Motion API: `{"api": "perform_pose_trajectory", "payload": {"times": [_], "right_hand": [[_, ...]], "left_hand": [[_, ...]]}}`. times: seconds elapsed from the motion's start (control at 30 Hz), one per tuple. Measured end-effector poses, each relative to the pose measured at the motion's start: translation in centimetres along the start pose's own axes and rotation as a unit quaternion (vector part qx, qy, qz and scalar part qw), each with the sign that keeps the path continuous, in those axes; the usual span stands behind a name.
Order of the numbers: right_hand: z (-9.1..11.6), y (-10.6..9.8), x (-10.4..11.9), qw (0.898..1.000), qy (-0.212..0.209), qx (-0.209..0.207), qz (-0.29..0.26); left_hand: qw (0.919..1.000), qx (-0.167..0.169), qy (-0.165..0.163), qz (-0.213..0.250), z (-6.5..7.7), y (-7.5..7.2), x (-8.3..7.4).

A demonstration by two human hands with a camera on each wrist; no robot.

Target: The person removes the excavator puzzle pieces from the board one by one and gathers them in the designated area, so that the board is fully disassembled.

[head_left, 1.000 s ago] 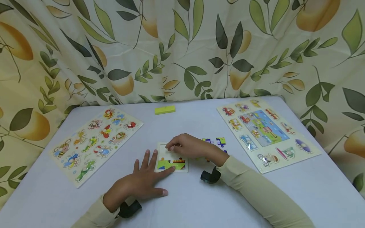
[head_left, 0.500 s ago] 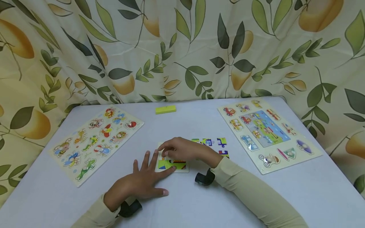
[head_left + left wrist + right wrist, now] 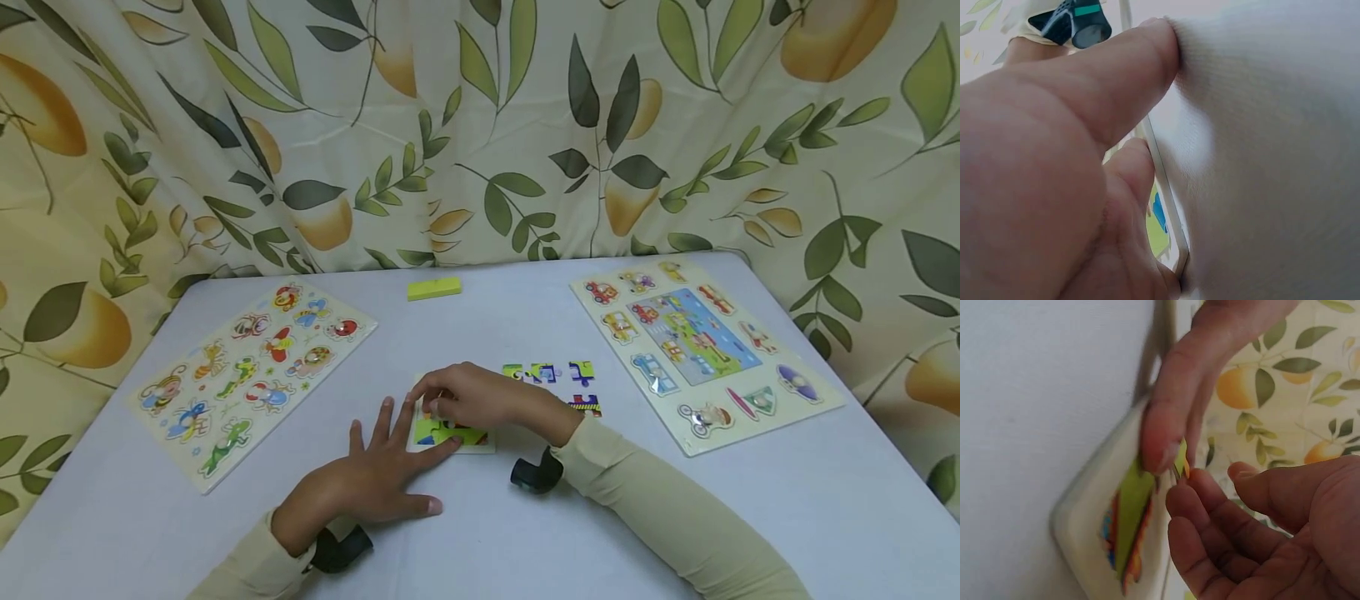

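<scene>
In the head view, my left hand (image 3: 375,479) lies with fingers spread. Its index finger and thumb side reach over the small white puzzle tray (image 3: 483,450), and fingertips touch the edge and the picture. Green puzzle pieces (image 3: 1132,512) fill the tray's near part. My right hand (image 3: 480,400) is over the tray's upper left, fingertips down at the pieces. In the right wrist view its fingers are loosely bent by a small green and orange piece (image 3: 1181,457), with the thumb apart from them. The right hand hides much of the tray in the head view.
Several loose puzzle pieces (image 3: 581,372) lie right of the tray. An insect peg board (image 3: 247,375) is on the left, a vehicle peg board (image 3: 697,358) on the right. A yellow block (image 3: 434,288) sits at the back, before a patterned curtain (image 3: 480,125).
My right hand has moved left and slightly nearer over the tray, uncovering more of the loose pieces on the right. The left hand has stayed in place.
</scene>
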State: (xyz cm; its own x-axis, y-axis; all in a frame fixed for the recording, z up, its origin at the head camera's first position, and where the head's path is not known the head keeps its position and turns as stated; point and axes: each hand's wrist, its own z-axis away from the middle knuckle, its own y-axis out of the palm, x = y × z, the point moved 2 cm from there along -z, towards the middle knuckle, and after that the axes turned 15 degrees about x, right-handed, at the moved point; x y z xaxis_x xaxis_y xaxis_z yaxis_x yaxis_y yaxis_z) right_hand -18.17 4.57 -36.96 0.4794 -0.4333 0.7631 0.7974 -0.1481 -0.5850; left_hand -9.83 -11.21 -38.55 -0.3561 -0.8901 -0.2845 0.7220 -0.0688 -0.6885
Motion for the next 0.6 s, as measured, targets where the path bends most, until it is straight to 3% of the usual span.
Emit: {"api": "perform_pose_trajectory", "payload": {"times": [0.6], "right_hand": [[-0.97, -0.08, -0.17, 0.999, -0.034, 0.023, -0.025]], "left_hand": [[0.9999, -0.003, 0.015, 0.007, -0.11, 0.14, 0.52]]}}
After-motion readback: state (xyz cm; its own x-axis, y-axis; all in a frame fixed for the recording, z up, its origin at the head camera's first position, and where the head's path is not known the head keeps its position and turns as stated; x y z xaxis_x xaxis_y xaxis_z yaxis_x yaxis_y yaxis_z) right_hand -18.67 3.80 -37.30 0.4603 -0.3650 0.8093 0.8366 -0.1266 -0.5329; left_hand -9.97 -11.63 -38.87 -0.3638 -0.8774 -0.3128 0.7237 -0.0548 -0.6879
